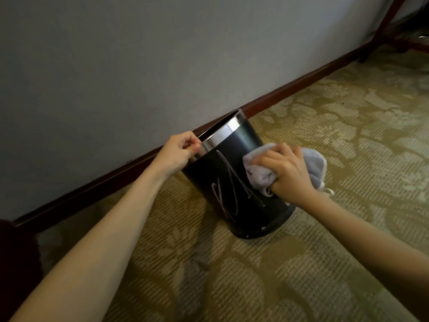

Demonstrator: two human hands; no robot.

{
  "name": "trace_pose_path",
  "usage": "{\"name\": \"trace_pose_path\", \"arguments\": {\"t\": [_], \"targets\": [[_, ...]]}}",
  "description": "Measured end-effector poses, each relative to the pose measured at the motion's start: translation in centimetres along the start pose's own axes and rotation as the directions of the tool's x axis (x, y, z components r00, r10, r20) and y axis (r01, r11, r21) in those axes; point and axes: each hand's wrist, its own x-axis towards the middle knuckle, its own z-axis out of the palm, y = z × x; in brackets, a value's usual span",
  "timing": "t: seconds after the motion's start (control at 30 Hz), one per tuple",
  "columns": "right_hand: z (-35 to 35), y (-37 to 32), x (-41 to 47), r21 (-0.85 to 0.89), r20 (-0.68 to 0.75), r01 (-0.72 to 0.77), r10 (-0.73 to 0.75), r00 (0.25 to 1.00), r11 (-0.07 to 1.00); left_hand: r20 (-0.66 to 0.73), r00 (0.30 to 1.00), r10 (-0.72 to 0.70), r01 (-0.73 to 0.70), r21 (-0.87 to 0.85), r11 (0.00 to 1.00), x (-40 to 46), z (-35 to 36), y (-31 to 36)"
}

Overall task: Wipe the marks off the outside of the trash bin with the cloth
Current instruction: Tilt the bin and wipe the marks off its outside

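The black trash bin [241, 182] stands on the patterned carpet [301, 263], close to the wall [162, 54] and its dark wooden baseboard [290, 87], and appears tipped in this wide-angle view, its open mouth leaning toward the wall. A shiny metal band [222, 133] runs round its top, and pale scribbled marks [232, 184] cross the side that faces the camera, lying just to the left of the right hand's fingers and below the left hand's. The left hand [178, 152] holds the bin at the rim: its fingers are curled over the edge of the metal band, with the thumb on the outside of the band. The right hand [287, 173] has its fingers curled round a bunched light grey cloth [262, 173] and holds it against the bin's side, to the right of the marks; part of the cloth bulges out behind the knuckles and a white loop of it hangs beyond the wrist. At the far upper right, well apart from both hands, dark wooden furniture legs [385, 26] stand on the carpet.
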Motion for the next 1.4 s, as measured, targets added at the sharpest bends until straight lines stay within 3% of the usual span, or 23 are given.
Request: {"name": "trace_pose_path", "arguments": {"t": [0.2, 0.47, 0.7, 0.97, 1.1, 1.27, 1.4], "targets": [[1.1, -0.5, 2.1, -0.016, -0.096, -0.04, 0.038, 0.995, 0.999, -0.049, 0.998, -0.034, 0.032, -0.024, 0.999, 0.7, 0.4, 0.0], [2.9, 0.2, -6.7, -0.102, 0.039, 0.084, -0.08, 0.996, 0.991, -0.111, 0.982, -0.151, 0.14, -0.1, 0.985, 0.8, -2.2, -3.9], [2.7, -0.3, -4.9, -0.154, 0.103, 0.087, -0.072, 0.992, 0.984, -0.135, 0.978, -0.157, 0.143, -0.108, 0.984, 0.3, -1.8, -3.6], [0.2, -1.0, 4.5, -0.069, -0.028, 0.11, -0.112, 0.993, 0.992, -0.143, 0.99, -0.007, 0.002, -0.035, 0.999, 0.8, 1.9, 0.3], [0.2, -0.7, 4.8, -0.043, -0.111, 0.017, -0.022, 0.994, 0.999, -0.141, 0.99, 0.002, -0.003, -0.006, 1.0, 1.3, 2.8, 1.3], [0.8, 0.8, -0.9, -0.041, -0.037, -0.022, 0.02, 0.999, 0.999, -0.092, 0.996, 0.001, 0.001, 0.02, 1.0, 1.3, 2.6, 1.8], [1.1, 2.3, -7.5, -0.061, 0.124, -0.088, 0.095, 0.988, 0.994, -0.069, 0.997, -0.027, 0.028, 0.012, 1.0, 1.3, 2.0, 2.0]]}}
